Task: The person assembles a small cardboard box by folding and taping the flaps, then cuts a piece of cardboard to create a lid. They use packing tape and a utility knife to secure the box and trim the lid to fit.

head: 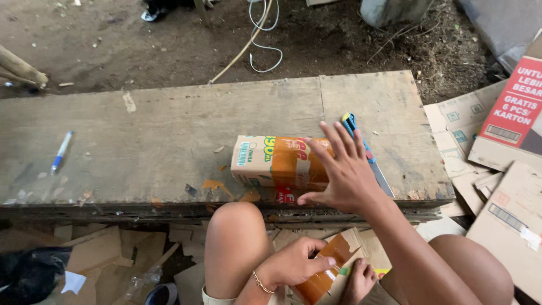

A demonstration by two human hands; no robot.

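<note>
Carton [271,161] lies flat, long axis sideways under right hand [341,175], fingers spread wide; left hand [293,262] pinches cardboard piece [333,265].

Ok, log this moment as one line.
right hand: spread over carton on wooden board | left hand: gripping cardboard piece | cutter: beside carton

A worn wooden worktop [169,130] is set over bare earth. On it a flattened orange carton [276,161] is laid near the front edge, with a blue-handled cutter [361,149] just beside it. A blue pen [61,150] is left well apart, toward the left end.
</note>
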